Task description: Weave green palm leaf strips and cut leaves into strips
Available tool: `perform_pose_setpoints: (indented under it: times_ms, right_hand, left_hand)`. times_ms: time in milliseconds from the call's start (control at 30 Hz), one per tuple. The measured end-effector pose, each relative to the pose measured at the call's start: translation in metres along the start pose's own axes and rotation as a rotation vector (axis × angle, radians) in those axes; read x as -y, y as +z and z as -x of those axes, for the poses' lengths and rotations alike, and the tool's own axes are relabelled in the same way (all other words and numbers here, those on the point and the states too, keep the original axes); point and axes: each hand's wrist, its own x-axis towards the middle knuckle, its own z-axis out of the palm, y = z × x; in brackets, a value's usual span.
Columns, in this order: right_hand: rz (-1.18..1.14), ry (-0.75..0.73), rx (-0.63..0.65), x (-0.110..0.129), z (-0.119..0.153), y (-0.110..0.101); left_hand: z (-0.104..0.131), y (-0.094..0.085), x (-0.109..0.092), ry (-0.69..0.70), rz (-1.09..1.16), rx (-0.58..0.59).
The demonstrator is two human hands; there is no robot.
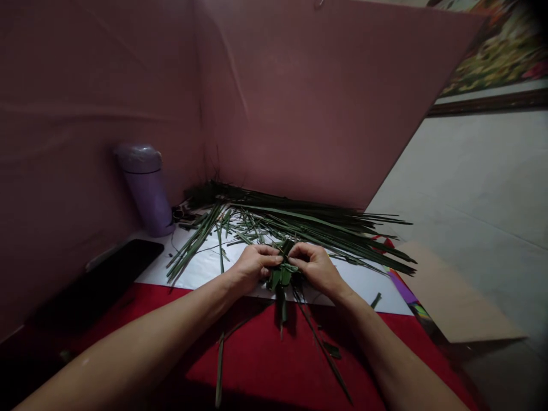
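Both hands meet over the front edge of a white sheet (197,270). Between them is a folded green leaf piece (281,276), with short leaf ends fanning out and a longer strip hanging down. My left hand (256,264) pinches it from the left, thumb and forefinger together. From the right, my right hand (315,266) holds its upper part between curled fingertips. Thin leaf strips (321,342) trail below onto the red cloth (257,365). The fingers cover part of the folds.
Behind the hands lies a heap of long green leaves (325,225), with cut bits scattered around it. A purple bottle (148,194) stands at back left, near a dark flat object (107,279). Pink panels rise behind. A tan board (458,297) sits to the right.
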Motion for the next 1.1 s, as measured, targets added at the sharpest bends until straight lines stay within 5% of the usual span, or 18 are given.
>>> perform_pose_setpoints:
  times_ms: [267, 467, 700, 900, 1100]
  right_hand:
    - [0.428, -0.171, -0.150, 0.0099, 0.0071, -0.0045]
    - [0.186, -0.074, -0.041, 0.0047, 0.0040, -0.0010]
    - [0.480, -0.146, -0.182, 0.0099, 0.0071, 0.0013]
    - [0.178, -0.039, -0.097, 0.0056, 0.0041, 0.0038]
    - [0.461, -0.167, -0.205, 0.0100, 0.0070, 0.0010]
  left_hand:
    - [-0.0041, -0.0022, 0.0030, 0.040, 0.009, 0.033]
    - [-0.0043, -0.0026, 0.0056, 0.060, -0.041, -0.027]
    - [-0.0046, -0.0019, 0.0040, 0.030, 0.007, 0.007]
    - [-0.0054, -0.0028, 0.0052, 0.063, -0.032, -0.033]
    - [-0.0048, -0.0028, 0.0038, 0.045, -0.028, 0.009]
